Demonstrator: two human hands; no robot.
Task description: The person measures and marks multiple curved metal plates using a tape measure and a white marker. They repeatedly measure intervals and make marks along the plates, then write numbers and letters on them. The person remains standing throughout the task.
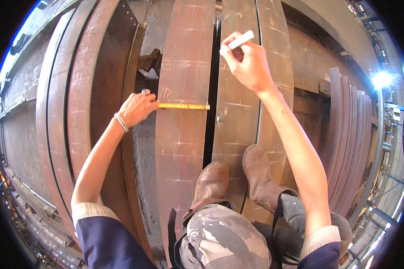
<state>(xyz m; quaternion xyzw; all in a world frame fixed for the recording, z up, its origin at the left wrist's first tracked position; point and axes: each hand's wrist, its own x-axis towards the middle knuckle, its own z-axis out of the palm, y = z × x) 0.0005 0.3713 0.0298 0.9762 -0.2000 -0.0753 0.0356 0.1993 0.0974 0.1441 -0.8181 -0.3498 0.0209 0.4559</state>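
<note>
My left hand is closed at the left edge of a reddish-brown steel beam, gripping a tape measure whose case is hidden in the fingers. Its yellow blade lies straight across the beam's top face, with the end hook at the right edge. My right hand pinches a white stick of chalk above the neighbouring brownish beam, apart from the tape. Short white chalk marks cross the faces of both beams at intervals.
My brown boots stand on the beams, near a narrow dark gap between them. More steel beams lie on the left, with a deep recess beside them. Several nested steel sections stand on the right. A bright light shines at far right.
</note>
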